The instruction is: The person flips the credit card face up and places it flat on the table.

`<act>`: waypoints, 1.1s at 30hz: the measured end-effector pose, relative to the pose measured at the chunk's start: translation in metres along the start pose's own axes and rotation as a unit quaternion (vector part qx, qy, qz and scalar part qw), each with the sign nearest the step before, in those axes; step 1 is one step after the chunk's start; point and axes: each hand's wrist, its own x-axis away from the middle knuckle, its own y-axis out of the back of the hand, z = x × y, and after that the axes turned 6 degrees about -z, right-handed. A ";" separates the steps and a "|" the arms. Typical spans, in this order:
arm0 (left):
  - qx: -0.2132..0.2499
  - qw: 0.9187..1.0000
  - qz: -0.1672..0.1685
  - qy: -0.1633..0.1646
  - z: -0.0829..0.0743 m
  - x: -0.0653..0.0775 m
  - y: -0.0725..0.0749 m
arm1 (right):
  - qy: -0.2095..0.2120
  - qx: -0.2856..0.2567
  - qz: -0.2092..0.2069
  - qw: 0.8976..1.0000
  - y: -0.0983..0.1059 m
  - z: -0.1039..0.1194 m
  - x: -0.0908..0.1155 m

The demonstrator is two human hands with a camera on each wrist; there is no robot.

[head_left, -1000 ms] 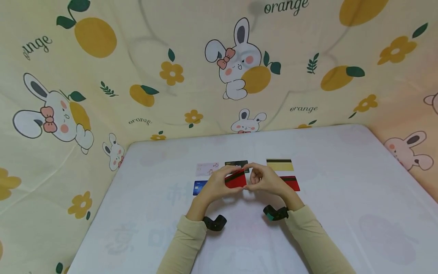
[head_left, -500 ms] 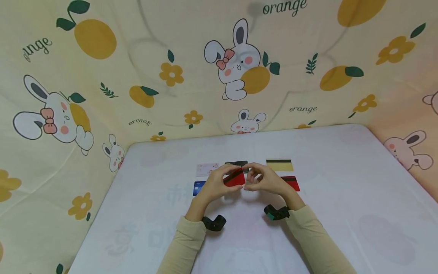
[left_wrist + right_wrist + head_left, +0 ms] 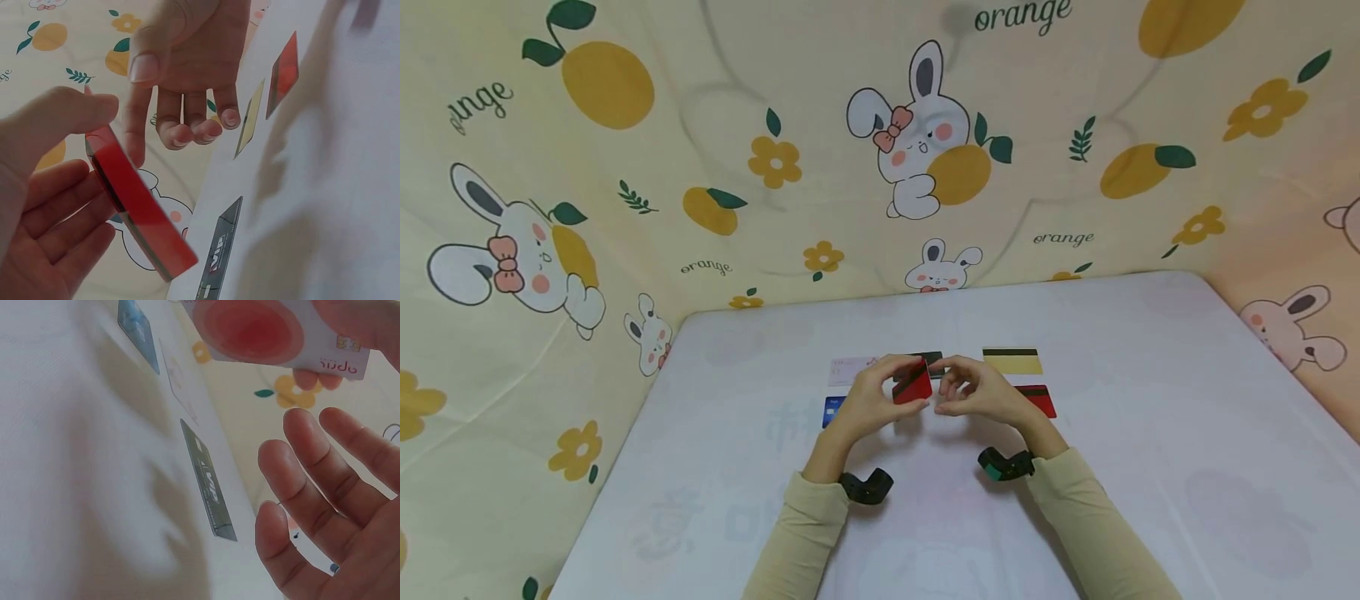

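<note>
My left hand (image 3: pixel 871 398) pinches a bank card (image 3: pixel 914 385) above the table, thumb on one edge and fingers on the opposite one. Its side towards the head camera is red with a dark stripe; in the right wrist view the card (image 3: pixel 250 328) shows a white face with a big red circle and a chip. Just to the right, my right hand (image 3: pixel 983 392) has its fingers spread and relaxed with nothing in them, a small gap from the card's edge. Behind the hands lies a black VIP card (image 3: pixel 209 487), partly covered in the head view.
On the white table (image 3: pixel 1075 500) lie more cards in two rows: a pale pink card (image 3: pixel 848 372), a blue card (image 3: pixel 832 408) partly behind my left hand, a gold card (image 3: pixel 1013 362) and a red card (image 3: pixel 1037 401). A printed cloth (image 3: pixel 820 100) hangs behind.
The held card has turned and tilted in my left hand, which has drifted slightly left. The gap between the card and my right fingers has widened, while the right hand has barely moved.
</note>
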 end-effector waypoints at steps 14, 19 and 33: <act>0.008 1.000 -0.025 -0.009 -0.003 0.000 0.005 | -0.002 -0.014 -0.006 1.000 -0.003 0.000 -0.001; 0.013 0.999 -0.030 -0.011 -0.003 0.000 0.005 | -0.006 -0.020 -0.004 1.000 -0.005 -0.004 -0.002; 0.036 0.998 -0.039 -0.026 -0.007 0.000 0.007 | -0.019 -0.028 -0.004 0.999 -0.011 -0.005 -0.001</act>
